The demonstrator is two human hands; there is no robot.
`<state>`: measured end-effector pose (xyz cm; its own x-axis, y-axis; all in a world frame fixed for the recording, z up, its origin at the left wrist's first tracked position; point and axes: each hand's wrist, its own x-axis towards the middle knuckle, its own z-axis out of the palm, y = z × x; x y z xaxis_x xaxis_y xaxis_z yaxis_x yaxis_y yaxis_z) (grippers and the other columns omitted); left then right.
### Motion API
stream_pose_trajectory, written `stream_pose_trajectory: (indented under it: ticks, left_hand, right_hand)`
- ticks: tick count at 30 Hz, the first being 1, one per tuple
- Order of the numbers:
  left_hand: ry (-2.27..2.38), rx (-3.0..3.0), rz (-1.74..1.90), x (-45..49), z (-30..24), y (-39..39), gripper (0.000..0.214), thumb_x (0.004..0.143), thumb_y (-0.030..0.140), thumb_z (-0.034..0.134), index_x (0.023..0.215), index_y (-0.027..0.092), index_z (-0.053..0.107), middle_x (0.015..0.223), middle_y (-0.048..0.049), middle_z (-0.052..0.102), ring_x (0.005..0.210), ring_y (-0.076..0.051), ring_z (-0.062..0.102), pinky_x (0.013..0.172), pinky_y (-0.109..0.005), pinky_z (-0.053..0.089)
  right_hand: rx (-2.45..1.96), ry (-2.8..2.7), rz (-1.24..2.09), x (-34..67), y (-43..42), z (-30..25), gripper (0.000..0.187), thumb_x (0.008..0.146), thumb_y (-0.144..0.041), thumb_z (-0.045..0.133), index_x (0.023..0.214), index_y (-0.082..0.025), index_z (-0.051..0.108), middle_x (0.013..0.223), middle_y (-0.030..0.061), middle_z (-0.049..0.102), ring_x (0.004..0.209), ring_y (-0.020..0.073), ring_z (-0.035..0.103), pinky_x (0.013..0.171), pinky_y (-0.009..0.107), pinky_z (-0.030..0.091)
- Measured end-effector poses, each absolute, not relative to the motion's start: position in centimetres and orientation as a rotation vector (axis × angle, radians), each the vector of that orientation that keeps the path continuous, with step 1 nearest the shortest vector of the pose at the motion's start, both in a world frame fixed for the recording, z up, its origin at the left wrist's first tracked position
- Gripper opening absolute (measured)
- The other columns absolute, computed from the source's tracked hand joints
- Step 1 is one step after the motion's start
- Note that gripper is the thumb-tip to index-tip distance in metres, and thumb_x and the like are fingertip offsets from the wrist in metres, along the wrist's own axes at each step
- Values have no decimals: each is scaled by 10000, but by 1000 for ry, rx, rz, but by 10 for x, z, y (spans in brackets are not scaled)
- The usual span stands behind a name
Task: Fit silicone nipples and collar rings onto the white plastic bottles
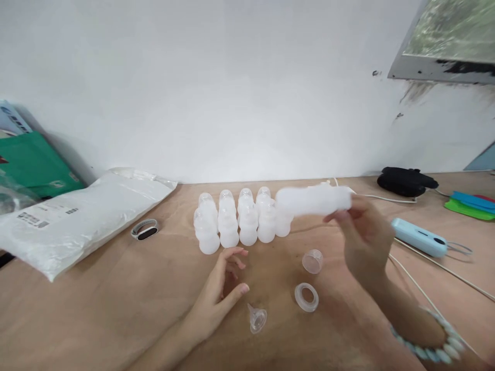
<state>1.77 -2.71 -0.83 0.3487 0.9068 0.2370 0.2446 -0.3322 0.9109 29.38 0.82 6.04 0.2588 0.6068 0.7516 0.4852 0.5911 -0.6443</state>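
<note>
My right hand [365, 237] grips one end of a white baby bottle [313, 200], which is held sideways above the table and smeared by motion. My left hand [220, 293] rests low over the table with fingers apart and nothing in them. Just right of its thumb lies a clear teat [257, 318] on its side. A translucent screw ring [307, 297] lies flat farther right, with a clear cap [312, 261] behind it. Beyond my left hand, several white baby bottles with clear caps [248, 226] stand close together in two rows; the held bottle partly covers those at the right end.
A white plastic parcel [96, 206] and a wristband [145, 230] lie to the left, near a green folder [38, 162]. On the right are a light blue device [419, 237], white cables [444, 265], a black case [406, 181] and coloured flat pieces [472, 203]. A white wall [240, 93] closes off the back.
</note>
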Motion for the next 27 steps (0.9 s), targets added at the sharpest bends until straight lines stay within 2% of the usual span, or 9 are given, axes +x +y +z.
stream_pose_trajectory:
  ticks: [3, 5, 7, 9, 12, 15, 17, 22, 27]
  left_hand:
    - [872, 1825, 1187, 16, -11, -30, 724, 875, 673, 558, 1433, 289, 303, 1390, -134, 457, 1191, -312, 514, 952, -426, 465]
    - [847, 1844, 1227, 15, -13, -32, 777, 825, 688, 619, 1428, 290, 331, 1391, -126, 471, 1254, -338, 490, 995, -437, 456]
    - [917, 1851, 1227, 14, -14, -34, 649, 842, 579, 680, 1364, 293, 421, 1313, -98, 541, 1184, -310, 547, 955, -399, 484]
    - [1004, 1839, 1267, 14, -14, -35, 493, 866, 437, 699, 1284, 288, 485, 1207, -71, 595, 1064, -261, 598, 877, -343, 510]
    - [1075, 1773, 1351, 14, -12, -34, 411, 861, 335, 693, 1214, 261, 496, 1139, -58, 612, 976, -225, 613, 809, -304, 517]
    - [1157, 1727, 1318, 16, -6, -31, 378, 869, 308, 665, 1193, 240, 484, 1091, -56, 618, 926, -212, 614, 791, -307, 513]
    - [1192, 1775, 1232, 17, -3, -27, 338, 875, 304, 652, 1176, 235, 515, 1101, -60, 610, 982, -231, 603, 861, -346, 498]
    - [1299, 1923, 1006, 20, 2, -20, 312, 840, 304, 688, 1142, 252, 632, 1160, -64, 574, 1122, -293, 550, 984, -433, 442]
    - [1356, 1891, 976, 21, 1, -18, 321, 840, 303, 671, 1152, 236, 633, 1171, -76, 590, 1136, -308, 549, 994, -466, 438]
  right_hand:
    - [-943, -1695, 376, 262, -25, 44, 94, 939, -230, 557, 877, -253, 624, 1088, 65, 664, 1007, 240, 651, 864, 409, 534]
    - [-964, -1858, 498, 251, -38, 32, 89, 940, -216, 562, 919, -266, 632, 1164, 60, 642, 1023, 238, 645, 879, 403, 524]
    - [-1015, -1924, 587, 247, -43, 25, 87, 945, -225, 557, 923, -275, 625, 1210, 51, 621, 1030, 230, 638, 845, 372, 533]
    - [-1097, -1889, 652, 246, -45, 24, 88, 952, -256, 553, 1017, -293, 600, 1201, 48, 626, 1011, 221, 643, 790, 345, 546]
    - [-1232, -1802, 697, 241, -46, 27, 188, 943, -280, 556, 1128, -274, 526, 1015, 44, 670, 840, 198, 661, 674, 317, 539]
    - [-1181, -2002, 643, 237, -42, 28, 63, 901, -175, 523, 922, -232, 539, 825, 21, 650, 712, 174, 619, 631, 301, 498]
    - [-1117, -2174, 546, 239, -36, 28, 135, 867, -103, 489, 822, -223, 534, 783, 16, 637, 698, 166, 594, 632, 296, 465]
    - [-1194, -2285, 259, 264, -19, 37, 151, 844, -94, 508, 770, -222, 537, 723, 12, 618, 658, 168, 546, 593, 291, 394]
    - [-1392, -2531, 320, 281, -16, 51, 179, 785, -138, 666, 697, -210, 526, 718, 4, 614, 612, 160, 524, 543, 278, 322]
